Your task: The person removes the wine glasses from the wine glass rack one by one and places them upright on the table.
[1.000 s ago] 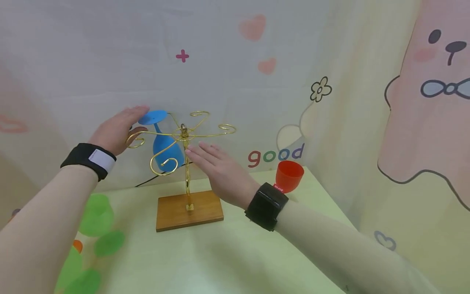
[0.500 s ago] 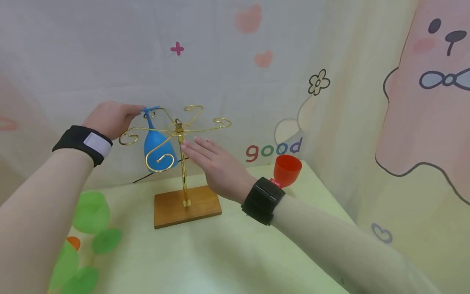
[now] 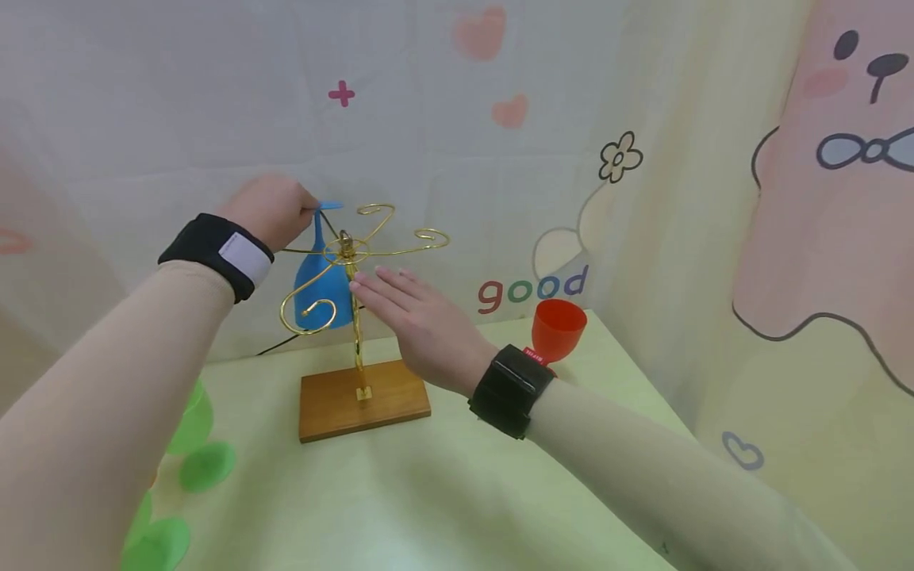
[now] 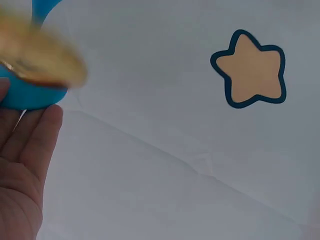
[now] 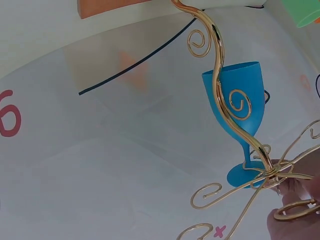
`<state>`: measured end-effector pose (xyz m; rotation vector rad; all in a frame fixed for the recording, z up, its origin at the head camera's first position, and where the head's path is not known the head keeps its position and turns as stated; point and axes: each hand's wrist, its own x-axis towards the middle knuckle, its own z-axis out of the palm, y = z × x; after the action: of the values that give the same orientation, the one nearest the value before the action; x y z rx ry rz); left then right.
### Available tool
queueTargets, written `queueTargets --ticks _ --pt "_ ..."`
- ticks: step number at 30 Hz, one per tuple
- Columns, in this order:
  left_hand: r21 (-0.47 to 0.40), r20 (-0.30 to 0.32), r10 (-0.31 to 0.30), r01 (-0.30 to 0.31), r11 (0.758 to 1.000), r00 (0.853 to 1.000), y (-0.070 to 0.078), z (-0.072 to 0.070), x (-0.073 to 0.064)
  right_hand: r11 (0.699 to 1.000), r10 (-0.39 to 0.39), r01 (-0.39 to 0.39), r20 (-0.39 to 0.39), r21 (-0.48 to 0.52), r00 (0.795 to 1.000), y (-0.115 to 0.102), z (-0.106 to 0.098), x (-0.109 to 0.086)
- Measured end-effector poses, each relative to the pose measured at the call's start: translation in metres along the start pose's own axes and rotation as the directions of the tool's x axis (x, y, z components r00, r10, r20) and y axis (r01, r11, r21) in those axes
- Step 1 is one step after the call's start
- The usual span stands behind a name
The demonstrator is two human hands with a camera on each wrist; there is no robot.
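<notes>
A blue goblet hangs upside down behind the front hook of a gold-wire rack. My left hand pinches the edge of its foot, fingers curled, at the rack's back left arm. In the right wrist view the goblet's foot lies among the wire arms, with the left hand's fingers close by. The left wrist view shows fingers in front of the blue bowl and a blurred gold wire. My right hand is held flat, straight fingertips at the upper part of the rack's post.
The rack's wooden base rests on the pale table. A red cup stands at the back right, partly behind the right wristband. Green translucent pieces with round feet are at the left, partly behind the left forearm. A printed cloth hangs behind.
My left hand has moved right, carrying the goblet's foot toward the post. The goblet, tilted before, now hangs more upright. The right hand stays at the post.
</notes>
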<state>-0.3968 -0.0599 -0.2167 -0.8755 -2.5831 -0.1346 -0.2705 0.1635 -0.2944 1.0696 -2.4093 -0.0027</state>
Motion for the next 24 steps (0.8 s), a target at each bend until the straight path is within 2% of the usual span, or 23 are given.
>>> queueTargets --ticks 5,11,16,21,24 --pt "-0.052 0.003 0.009 -0.008 0.999 1.000 0.002 0.002 -0.016 1.000 -0.013 0.013 -0.020 0.003 1.000 0.004 0.002 -0.002" --pt "-0.069 -0.079 0.020 -0.025 0.997 0.997 0.002 0.005 -0.025 1.000 0.004 -0.004 -0.034 0.006 0.999 0.015 0.004 -0.008" --pt "-0.079 -0.128 0.034 -0.045 0.996 0.991 -0.005 0.008 -0.033 0.999 0.018 -0.017 -0.041 0.027 0.999 0.022 0.004 -0.012" --pt "-0.066 -0.175 0.014 -0.026 0.997 0.985 -0.013 0.009 -0.044 0.999 0.025 -0.023 -0.073 0.028 0.997 0.027 0.006 -0.013" --pt "-0.053 -0.175 -0.016 0.006 0.999 0.984 -0.016 0.010 -0.054 1.000 -0.001 0.001 -0.111 0.002 0.994 0.029 0.011 -0.016"
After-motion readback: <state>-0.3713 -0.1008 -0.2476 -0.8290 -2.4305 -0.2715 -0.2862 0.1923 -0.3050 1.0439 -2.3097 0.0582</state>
